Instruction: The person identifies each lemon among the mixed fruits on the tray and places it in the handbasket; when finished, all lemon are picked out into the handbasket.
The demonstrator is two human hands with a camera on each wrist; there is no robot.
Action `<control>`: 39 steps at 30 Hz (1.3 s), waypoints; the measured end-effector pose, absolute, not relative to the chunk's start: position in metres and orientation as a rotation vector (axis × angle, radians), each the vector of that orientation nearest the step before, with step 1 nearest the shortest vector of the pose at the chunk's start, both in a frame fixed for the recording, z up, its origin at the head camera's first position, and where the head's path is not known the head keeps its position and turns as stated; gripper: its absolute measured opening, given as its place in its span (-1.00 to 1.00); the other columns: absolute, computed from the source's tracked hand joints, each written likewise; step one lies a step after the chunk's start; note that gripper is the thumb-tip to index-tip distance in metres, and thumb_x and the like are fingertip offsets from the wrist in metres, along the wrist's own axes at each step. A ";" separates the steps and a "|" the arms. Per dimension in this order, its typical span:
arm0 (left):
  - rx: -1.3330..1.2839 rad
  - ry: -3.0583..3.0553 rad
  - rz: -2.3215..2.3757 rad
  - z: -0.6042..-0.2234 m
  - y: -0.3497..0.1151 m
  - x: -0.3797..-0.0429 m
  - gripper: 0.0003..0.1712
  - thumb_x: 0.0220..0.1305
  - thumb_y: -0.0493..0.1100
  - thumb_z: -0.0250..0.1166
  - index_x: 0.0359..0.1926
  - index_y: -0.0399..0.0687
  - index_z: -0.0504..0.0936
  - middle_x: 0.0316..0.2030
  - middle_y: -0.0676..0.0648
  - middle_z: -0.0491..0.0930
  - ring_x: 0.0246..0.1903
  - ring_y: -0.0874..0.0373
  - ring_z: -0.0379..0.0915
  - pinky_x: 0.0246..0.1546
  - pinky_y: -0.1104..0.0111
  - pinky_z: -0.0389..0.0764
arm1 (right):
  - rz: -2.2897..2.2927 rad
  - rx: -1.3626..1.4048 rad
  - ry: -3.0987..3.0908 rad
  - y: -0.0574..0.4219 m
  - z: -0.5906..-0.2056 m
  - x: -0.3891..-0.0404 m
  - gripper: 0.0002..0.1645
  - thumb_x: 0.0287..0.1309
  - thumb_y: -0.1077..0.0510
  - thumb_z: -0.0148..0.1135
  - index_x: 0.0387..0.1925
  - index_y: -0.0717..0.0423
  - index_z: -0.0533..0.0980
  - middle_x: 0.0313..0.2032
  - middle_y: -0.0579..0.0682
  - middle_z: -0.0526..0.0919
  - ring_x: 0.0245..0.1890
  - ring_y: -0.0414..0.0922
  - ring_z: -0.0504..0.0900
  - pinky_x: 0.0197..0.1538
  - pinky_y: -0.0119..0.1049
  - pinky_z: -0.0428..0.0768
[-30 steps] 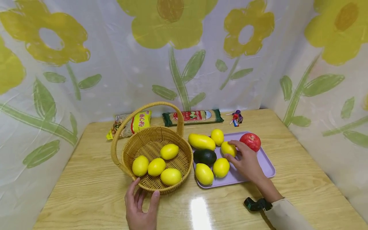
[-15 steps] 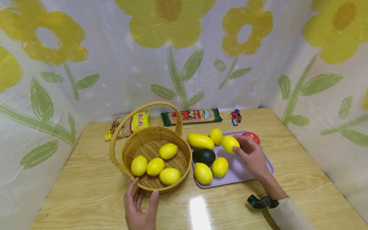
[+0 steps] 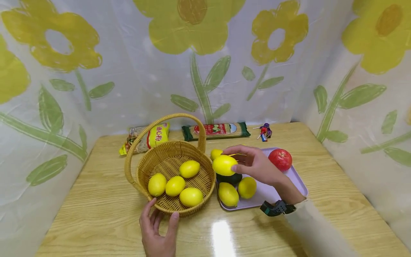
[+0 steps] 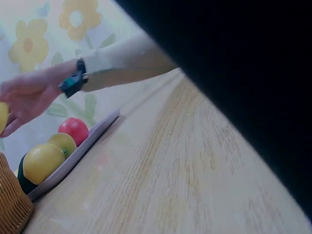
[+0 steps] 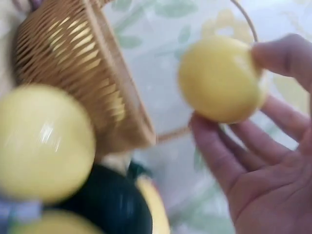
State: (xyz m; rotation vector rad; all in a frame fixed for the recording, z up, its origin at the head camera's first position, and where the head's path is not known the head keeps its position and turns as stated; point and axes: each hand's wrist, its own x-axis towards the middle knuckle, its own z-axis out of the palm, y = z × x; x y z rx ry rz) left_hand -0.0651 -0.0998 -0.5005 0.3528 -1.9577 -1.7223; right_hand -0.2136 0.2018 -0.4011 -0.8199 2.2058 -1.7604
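Note:
My right hand pinches a lemon between thumb and fingers, raised over the left end of the lilac tray, close to the basket's right rim. The right wrist view shows the same lemon at the fingertips. My left hand touches the near rim of the wicker basket with thumb and fingers spread. Several lemons lie inside the basket. On the tray are two more lemons, a dark avocado, a mostly hidden mango and a red pomegranate.
Along the back of the wooden table lie a yellow pasta bag, a green-ended spaghetti packet and some lollipops. The basket's tall handle arches over its opening. Flower-printed curtains surround the table.
My right hand has lifted a lemon off the tray and carried it left, toward the basket. The left hand has stayed at the basket rim.

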 end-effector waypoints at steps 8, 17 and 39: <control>0.380 -1.966 -1.727 -0.500 -0.098 -0.065 -0.15 0.40 -0.32 0.52 0.60 -0.01 0.37 0.39 0.08 0.26 0.39 0.16 0.35 0.36 0.75 0.44 | -1.200 -1.148 2.427 0.141 -0.396 -0.220 -0.50 0.40 0.14 0.41 0.33 0.01 0.64 0.25 -0.08 0.75 0.08 -0.21 0.71 0.21 -0.28 0.78; 0.396 -1.945 -1.776 -0.499 -0.098 -0.063 -0.16 0.42 -0.30 0.52 0.60 -0.01 0.36 0.42 0.08 0.24 0.36 0.20 0.36 0.31 0.75 0.46 | -0.944 -1.303 2.379 0.099 -0.400 -0.211 -0.57 0.33 0.15 0.46 0.21 0.00 0.74 0.12 -0.12 0.83 -0.08 -0.33 0.69 0.06 -0.46 0.73; 0.380 -1.942 -1.757 -0.500 -0.098 -0.066 -0.17 0.42 -0.32 0.51 0.60 -0.01 0.37 0.39 0.11 0.26 0.35 0.25 0.38 0.34 0.73 0.46 | -1.929 -0.898 2.119 0.232 -0.431 -0.191 -0.63 0.42 0.42 0.35 0.21 0.35 0.68 0.15 0.18 0.81 0.15 0.06 0.83 0.28 -0.04 0.80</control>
